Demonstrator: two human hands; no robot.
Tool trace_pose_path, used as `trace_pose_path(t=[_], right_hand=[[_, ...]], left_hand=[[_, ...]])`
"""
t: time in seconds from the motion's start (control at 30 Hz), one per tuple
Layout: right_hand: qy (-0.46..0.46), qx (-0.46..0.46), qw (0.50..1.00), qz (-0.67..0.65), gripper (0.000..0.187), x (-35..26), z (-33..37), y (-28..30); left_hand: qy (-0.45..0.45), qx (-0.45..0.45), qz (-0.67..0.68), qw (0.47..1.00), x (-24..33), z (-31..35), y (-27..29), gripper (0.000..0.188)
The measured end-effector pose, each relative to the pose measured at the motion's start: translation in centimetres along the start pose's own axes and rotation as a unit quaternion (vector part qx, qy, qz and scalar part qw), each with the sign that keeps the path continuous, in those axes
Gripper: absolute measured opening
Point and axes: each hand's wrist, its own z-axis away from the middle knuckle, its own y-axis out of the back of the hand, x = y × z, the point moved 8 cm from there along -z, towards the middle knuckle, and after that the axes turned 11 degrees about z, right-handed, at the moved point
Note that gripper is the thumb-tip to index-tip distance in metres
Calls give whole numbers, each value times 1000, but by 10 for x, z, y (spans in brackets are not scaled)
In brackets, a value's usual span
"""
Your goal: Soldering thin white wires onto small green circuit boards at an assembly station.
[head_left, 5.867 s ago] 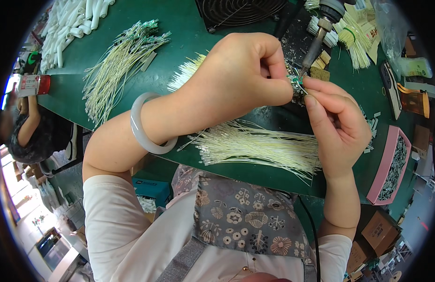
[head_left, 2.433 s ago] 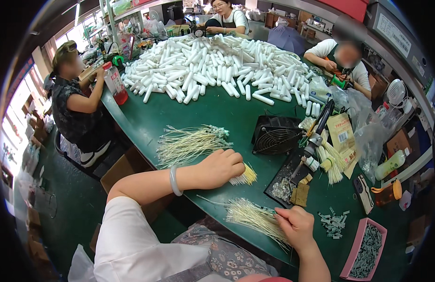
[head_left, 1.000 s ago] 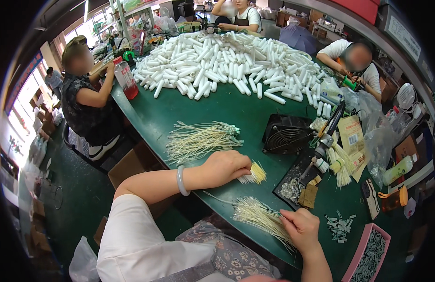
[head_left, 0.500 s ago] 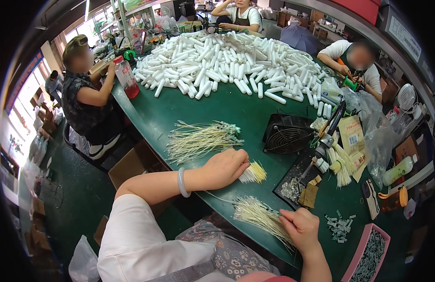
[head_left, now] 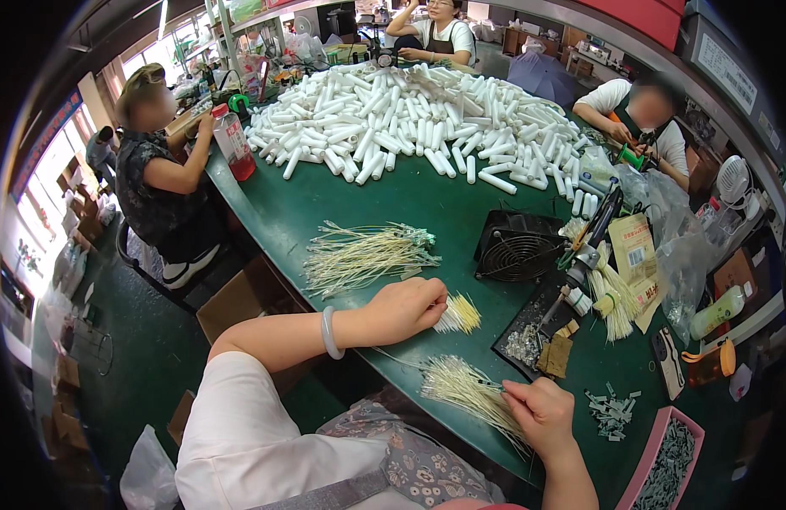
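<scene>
My left hand is closed, fingertips pinched together beside a short bundle of white and yellow wires. What lies between those fingertips is too small to make out. On the right, my right hand is also closed, thumb against curled fingers, over the edge of a bundle of pale thin wires. Whatever it pinches is hidden. One thin wire strays from that bundle toward my left wrist. Beyond my left hand lies a larger spread of pale wires with small pieces at their right ends.
White tubes are heaped at the back of the green table. A black fan, a soldering iron in a stand, a dark tray, small grey parts and a pink box stand right. Other people sit around the table.
My left hand has dipped very slightly at the wire bundle. My right hand has barely shifted. The head view has tilted a little.
</scene>
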Motion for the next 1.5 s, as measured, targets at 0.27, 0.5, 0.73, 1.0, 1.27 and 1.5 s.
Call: trace_pose_path(t=[0.27, 0.5, 0.73, 1.0, 1.27, 1.5], right_hand=[[7, 1, 1000, 5, 19, -4, 1, 0], [13, 0, 1000, 6, 18, -4, 0, 0], [8, 0, 1000, 8, 18, -3, 0, 2], [11, -1, 1000, 9, 18, -3, 3, -1], [3, -2, 1000, 1, 18, -3, 1, 0], [11, 2, 1000, 11, 18, -3, 0, 0]], left_hand=[[-8, 7, 7, 1000, 2, 2, 3, 14], [-18, 8, -4, 1000, 6, 2, 4, 11], [-56, 71, 63, 994, 21, -8, 38, 13], [-60, 38, 63, 996, 16, 0, 22, 12], [-51, 26, 57, 997, 13, 3, 12, 13], [4, -5, 76, 997, 9, 4, 6, 13]])
